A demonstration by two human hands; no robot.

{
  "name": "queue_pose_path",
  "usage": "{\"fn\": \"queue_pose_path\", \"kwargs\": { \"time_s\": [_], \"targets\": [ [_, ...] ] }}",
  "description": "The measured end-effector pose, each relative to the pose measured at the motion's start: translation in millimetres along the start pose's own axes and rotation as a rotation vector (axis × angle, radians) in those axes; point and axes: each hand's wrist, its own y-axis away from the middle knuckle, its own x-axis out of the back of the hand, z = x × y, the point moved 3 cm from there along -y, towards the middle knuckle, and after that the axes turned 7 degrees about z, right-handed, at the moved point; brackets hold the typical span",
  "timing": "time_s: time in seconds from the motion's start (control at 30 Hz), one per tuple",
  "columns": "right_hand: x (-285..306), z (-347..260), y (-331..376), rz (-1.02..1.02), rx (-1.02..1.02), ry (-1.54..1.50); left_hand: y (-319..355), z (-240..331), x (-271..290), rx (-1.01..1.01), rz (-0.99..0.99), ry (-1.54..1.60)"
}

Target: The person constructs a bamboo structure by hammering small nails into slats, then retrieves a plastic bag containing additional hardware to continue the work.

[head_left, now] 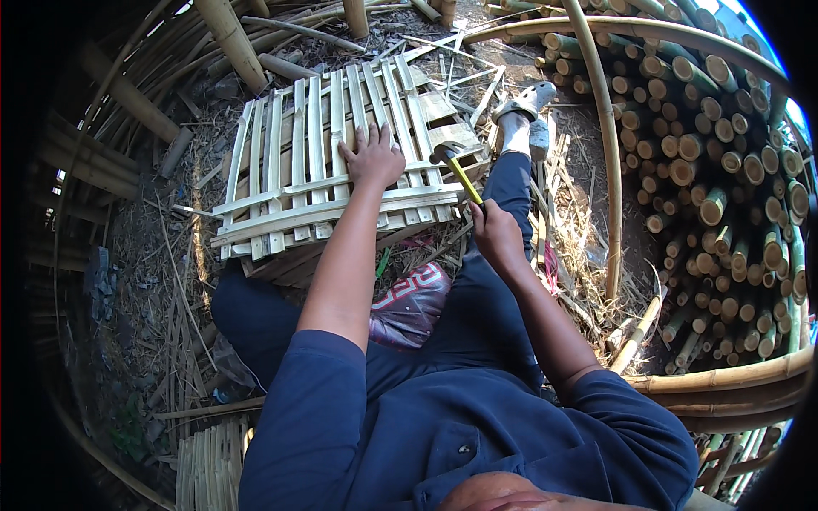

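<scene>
A panel of pale bamboo slats point(274, 153) lies in front of me, its upright strips crossed by a few long strips near its close edge. My left hand point(373, 157) rests on the slats, palm down with fingers spread. To the right, my right hand point(498, 234) is closed round the handle of a hammer point(465, 180). The handle is yellow and black, and the dark head is held by the panel's right side. Boards point(452, 132) show beneath and beside the slats.
Cut bamboo poles point(707, 170) are stacked at the right behind a bent bamboo pole point(607, 153). My outstretched leg with a grey clog point(527, 100) lies beside the panel. A plastic packet point(413, 307) sits between my legs. More slats point(209, 468) stand at lower left; scraps litter the ground.
</scene>
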Motion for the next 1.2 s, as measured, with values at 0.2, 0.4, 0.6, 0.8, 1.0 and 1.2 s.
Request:
{"fn": "queue_pose_path", "kwargs": {
  "time_s": [0.2, 0.4, 0.6, 0.8, 1.0, 1.2],
  "targets": [
    [-4.0, -0.5, 2.2, -0.030, -0.042, 0.008, 0.2, 0.5, 1.7, 0.002, -0.029, 0.042],
    [11.5, -10.0, -16.5, 0.068, 0.037, -0.039, 1.5, -1.0, 0.6, -0.003, -0.003, 0.001],
    [11.0, -11.4, -7.6, 0.042, 0.041, -0.019, 1.5, 0.6, 0.8, -0.003, -0.007, 0.022],
    [-0.6, 2.8, -5.6, 0.021, 0.035, -0.005, 0.4, -2.3, -0.1, -0.015, 0.001, 0.033],
    [7.8, -8.5, -1.2, -0.006, -0.022, -0.001, -0.4, -2.7, -2.8, -0.010, 0.011, 0.037],
    [1.5, -4.4, -1.7, -0.045, -0.042, 0.027, -1.0, -2.9, -2.2, -0.013, 0.008, 0.028]
  ]
}}
